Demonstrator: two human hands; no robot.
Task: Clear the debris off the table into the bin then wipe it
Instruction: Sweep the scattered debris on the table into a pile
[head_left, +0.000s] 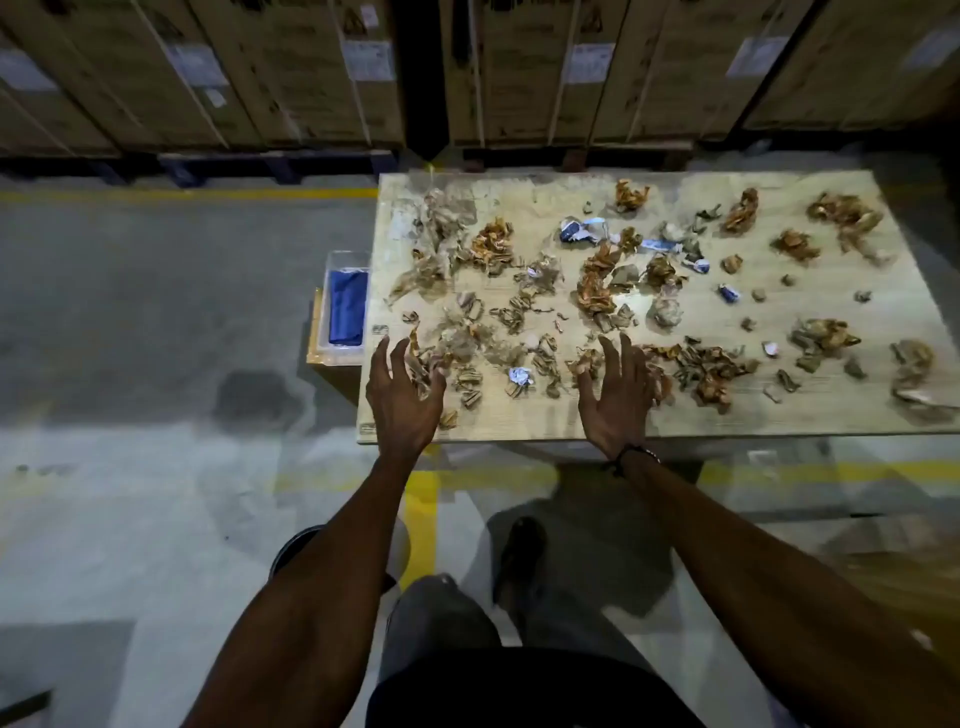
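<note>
A light wooden table is strewn with debris: crumpled brown paper, orange wrappers and a few white and blue scraps. My left hand hovers over the table's near left corner, fingers spread, touching brown scraps. My right hand rests open near the front edge, fingertips among the scraps, a dark band on its wrist. Beside the table's left edge stands a clear bin with a blue cloth inside.
Stacked cardboard boxes on pallets line the far side. The concrete floor has yellow lines. My legs and a dark shoe are below the table's front edge. A dark round object sits on the floor by my left arm.
</note>
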